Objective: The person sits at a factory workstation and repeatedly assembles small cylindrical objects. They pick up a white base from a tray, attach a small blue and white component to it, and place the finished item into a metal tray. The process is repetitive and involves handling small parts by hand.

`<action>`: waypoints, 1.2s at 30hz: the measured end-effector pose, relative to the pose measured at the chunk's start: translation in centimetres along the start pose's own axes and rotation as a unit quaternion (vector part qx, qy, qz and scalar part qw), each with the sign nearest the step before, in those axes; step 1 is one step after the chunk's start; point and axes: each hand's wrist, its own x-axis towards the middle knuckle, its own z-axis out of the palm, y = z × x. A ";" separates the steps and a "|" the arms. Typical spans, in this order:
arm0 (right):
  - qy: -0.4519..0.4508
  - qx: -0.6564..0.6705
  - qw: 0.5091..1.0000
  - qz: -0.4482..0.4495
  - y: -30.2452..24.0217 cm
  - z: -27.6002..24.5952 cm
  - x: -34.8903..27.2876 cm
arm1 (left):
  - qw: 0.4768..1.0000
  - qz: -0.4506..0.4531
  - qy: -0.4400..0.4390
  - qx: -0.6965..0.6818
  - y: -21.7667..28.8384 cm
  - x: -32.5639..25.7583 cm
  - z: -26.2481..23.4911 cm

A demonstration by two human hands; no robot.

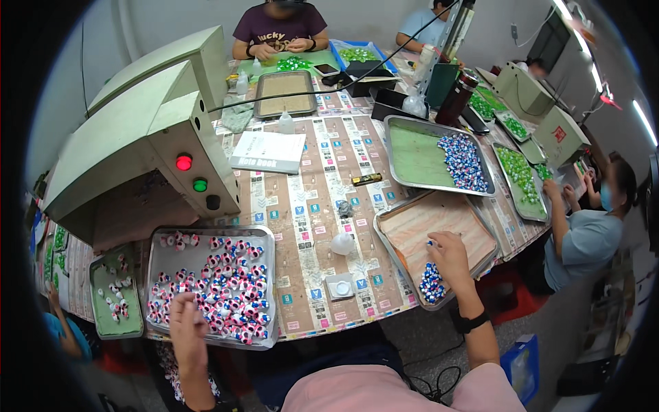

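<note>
My left hand is over the near edge of a metal tray full of small pink, white and blue figures. Its fingers are curled together; a pale bit shows by them, too blurred to name. To the right, my right hand reaches over another metal tray with a pinkish lining. A small blue-and-white piece sits pinched at its fingertips. Below that hand, a heap of similar blue-and-white pieces lies in the tray's near corner.
A machine with a red light stands at left. Between the trays are a white squeeze bottle, a small square dish, a marker and a notebook. Farther right lies a tray of blue pieces. Other people sit around the table.
</note>
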 end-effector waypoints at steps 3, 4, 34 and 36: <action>-0.036 -0.021 0.999 0.034 0.2 0.3 0.5 | 0.985 -0.087 -0.102 -0.109 -0.8 -2.6 3.3; -0.050 -0.028 0.997 0.051 0.4 0.3 0.7 | 0.977 -0.107 -0.132 -0.127 -1.4 -3.3 3.8; -0.140 0.164 0.974 -0.076 -15.6 5.6 -4.1 | 0.864 -0.298 -0.264 -0.309 -8.0 -7.3 7.7; -0.143 0.135 0.975 -0.104 -15.4 6.2 -4.1 | 0.861 -0.306 -0.270 -0.304 -8.0 -7.4 7.6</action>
